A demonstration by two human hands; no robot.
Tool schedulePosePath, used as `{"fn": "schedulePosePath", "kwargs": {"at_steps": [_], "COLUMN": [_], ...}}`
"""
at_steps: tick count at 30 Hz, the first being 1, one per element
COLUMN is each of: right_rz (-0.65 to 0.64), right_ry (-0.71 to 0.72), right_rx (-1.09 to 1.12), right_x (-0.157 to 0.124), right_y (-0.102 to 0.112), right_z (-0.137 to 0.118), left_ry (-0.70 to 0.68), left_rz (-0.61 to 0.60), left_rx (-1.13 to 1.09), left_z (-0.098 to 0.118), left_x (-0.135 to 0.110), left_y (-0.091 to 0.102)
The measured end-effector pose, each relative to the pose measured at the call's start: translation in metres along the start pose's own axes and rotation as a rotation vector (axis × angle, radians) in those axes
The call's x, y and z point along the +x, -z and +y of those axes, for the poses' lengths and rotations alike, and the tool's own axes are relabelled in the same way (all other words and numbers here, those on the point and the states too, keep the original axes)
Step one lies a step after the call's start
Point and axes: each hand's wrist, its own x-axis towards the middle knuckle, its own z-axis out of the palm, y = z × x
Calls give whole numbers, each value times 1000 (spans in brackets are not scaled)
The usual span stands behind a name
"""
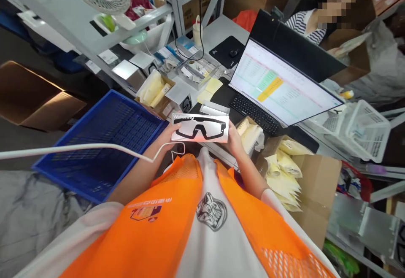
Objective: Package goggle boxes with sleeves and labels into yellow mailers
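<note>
A white sunglasses box (200, 138) is held level in front of my chest. Its front shows black-framed glasses and the word "Wakening", and a pale flap (214, 108) stands behind its top edge. My left hand (172, 133) grips the left end, thumb on the front face. Around the right end my right hand (233, 139) is closed, its fingers mostly hidden behind the box. Beyond the box lie yellow sticky notes (210, 90) and a silver box (179, 97).
To the left stands a blue crate (104, 143); at right, a carton (316, 185) holds yellow padded envelopes (286, 164). A monitor (278, 86) and keyboard (253, 111) occupy the desk. A white cable (95, 146) crosses by my left arm. A person (303, 22) sits behind the monitor.
</note>
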Motion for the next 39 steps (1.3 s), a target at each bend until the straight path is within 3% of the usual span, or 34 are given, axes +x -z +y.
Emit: {"fn": "schedulePosePath", "kwargs": {"at_steps": [4,8,12,16,20,23,25,27,29,32,35,39], "right_rz": [136,-18,-3,70,206,159,122,129,60,-200,-312,-302], "right_ry": [1,4,1,-14,-46,-78,-10,149,311,416,424,473], "right_rx": [-73,-136,-58,10,59,13,-87,-249,-445,-686,-756,-691], "right_x": [-6,-5,-4,-8,-7,-4,-3,-5,-7,-8,-6,-15], "right_y": [9,18,24,37,59,81,93,95,83,45,7,-23], "right_z": [0,0,3,3,5,4,-5,-21,-39,-51,-38,-7], "left_ry": [17,34,-22,-117,-125,-137,-158,-197,-224,-194,-153,-105], "left_rz": [32,72,64,92,113,101,97,117,141,116,109,228], "left_rx": [-29,-51,-16,24,3,7,20,54,124,248,307,346], "left_z": [-13,-21,-17,-6,12,28,38,47,52,54,55,67], "left_x": [-1,-14,-28,-38,-42,-39,-36,-33,-32,-36,-44,-61], "left_y": [-5,-3,-2,-8,-12,-5,2,6,7,3,5,23]}}
